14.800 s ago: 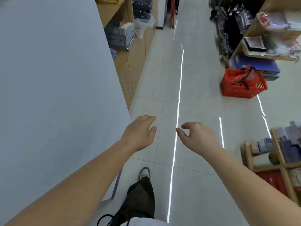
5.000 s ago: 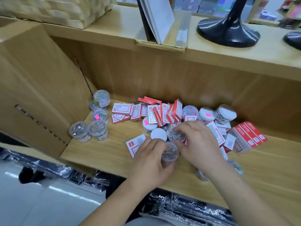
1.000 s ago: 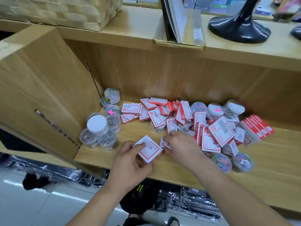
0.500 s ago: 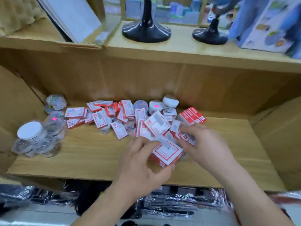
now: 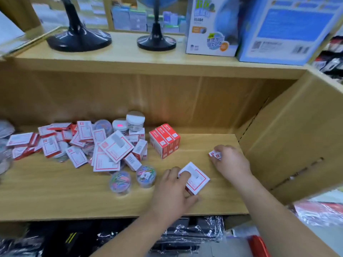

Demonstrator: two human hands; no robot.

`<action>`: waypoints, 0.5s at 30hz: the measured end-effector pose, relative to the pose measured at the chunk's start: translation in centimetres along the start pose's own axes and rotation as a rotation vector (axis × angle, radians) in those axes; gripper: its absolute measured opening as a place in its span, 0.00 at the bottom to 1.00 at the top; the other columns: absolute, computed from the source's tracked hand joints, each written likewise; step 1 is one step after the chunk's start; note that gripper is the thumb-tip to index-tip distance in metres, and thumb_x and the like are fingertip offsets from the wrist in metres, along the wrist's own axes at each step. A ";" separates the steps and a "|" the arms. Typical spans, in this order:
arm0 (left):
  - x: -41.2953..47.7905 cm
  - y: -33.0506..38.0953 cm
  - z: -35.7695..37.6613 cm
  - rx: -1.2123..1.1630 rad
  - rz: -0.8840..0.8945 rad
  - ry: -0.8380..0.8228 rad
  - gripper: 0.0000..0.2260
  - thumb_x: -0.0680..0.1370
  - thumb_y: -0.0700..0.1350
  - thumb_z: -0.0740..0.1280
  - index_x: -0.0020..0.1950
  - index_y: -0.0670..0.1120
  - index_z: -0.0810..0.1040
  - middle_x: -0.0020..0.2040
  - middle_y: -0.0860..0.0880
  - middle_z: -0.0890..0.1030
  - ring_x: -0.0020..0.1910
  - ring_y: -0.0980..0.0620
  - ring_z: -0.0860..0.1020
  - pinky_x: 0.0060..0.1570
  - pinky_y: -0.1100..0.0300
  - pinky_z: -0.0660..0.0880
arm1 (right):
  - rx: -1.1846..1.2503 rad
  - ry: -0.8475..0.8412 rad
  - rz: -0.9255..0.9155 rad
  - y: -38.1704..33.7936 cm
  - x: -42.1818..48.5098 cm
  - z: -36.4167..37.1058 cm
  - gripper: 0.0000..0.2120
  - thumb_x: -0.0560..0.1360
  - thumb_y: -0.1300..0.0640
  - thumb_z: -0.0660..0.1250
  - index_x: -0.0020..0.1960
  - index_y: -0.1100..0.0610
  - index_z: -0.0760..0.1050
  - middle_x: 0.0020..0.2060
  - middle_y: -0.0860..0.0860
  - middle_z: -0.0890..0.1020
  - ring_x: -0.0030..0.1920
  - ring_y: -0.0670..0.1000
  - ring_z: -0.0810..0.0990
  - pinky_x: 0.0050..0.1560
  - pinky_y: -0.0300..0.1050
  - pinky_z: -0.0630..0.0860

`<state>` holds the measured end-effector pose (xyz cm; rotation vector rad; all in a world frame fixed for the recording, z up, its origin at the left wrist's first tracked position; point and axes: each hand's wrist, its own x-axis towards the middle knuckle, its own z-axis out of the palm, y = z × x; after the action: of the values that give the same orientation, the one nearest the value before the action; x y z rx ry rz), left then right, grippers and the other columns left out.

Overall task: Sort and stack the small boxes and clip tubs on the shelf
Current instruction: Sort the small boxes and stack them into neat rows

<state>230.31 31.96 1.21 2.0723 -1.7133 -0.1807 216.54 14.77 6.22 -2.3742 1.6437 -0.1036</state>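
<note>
Beside clip tubs, left hand grips white box; right hand pinches small boxes.

You are in a stationery shop: wooden display shelving holds boxed globes, many small boxes and clip tubs, wrapped stock beneath.

Bright, even light; soft motion blur, edges bowed by wide-angle lens
</note>
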 end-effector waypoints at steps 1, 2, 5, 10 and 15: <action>0.9 0.5 0.1 0.027 -0.017 0.001 0.30 0.68 0.72 0.62 0.61 0.54 0.76 0.58 0.51 0.75 0.57 0.47 0.73 0.54 0.49 0.76 | 0.048 0.002 0.004 0.6 0.3 0.2 0.15 0.77 0.43 0.66 0.62 0.46 0.76 0.57 0.49 0.78 0.55 0.56 0.79 0.45 0.46 0.75; 1.6 0.9 0.3 0.048 -0.030 0.009 0.30 0.68 0.73 0.61 0.60 0.54 0.77 0.59 0.50 0.75 0.57 0.47 0.74 0.52 0.49 0.76 | 0.099 0.016 0.006 1.1 0.3 0.3 0.17 0.77 0.42 0.66 0.63 0.47 0.76 0.58 0.48 0.78 0.55 0.55 0.78 0.45 0.47 0.77; 3.0 1.6 1.0 0.070 -0.053 0.068 0.30 0.69 0.71 0.60 0.61 0.54 0.78 0.60 0.49 0.77 0.56 0.45 0.74 0.50 0.50 0.77 | 0.222 0.189 -0.053 2.6 -1.2 0.9 0.12 0.77 0.45 0.65 0.54 0.50 0.82 0.52 0.48 0.79 0.53 0.54 0.79 0.46 0.49 0.78; 4.9 2.5 2.1 -0.072 -0.105 0.000 0.34 0.69 0.66 0.61 0.71 0.51 0.73 0.67 0.44 0.72 0.62 0.41 0.72 0.63 0.49 0.73 | 0.239 0.250 -0.165 2.6 -4.0 3.0 0.20 0.79 0.39 0.57 0.52 0.50 0.82 0.51 0.44 0.83 0.55 0.51 0.76 0.52 0.46 0.76; 4.7 2.4 -0.1 -0.443 -0.096 -0.138 0.33 0.77 0.48 0.69 0.81 0.52 0.61 0.83 0.47 0.53 0.81 0.54 0.54 0.72 0.73 0.50 | 0.263 0.136 -0.203 2.5 -2.1 3.5 0.25 0.79 0.37 0.55 0.64 0.53 0.76 0.64 0.49 0.77 0.69 0.52 0.70 0.66 0.49 0.71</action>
<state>229.26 27.17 3.09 1.8406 -1.4823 -0.6827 214.19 16.50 2.44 -2.3625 1.3415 -0.4969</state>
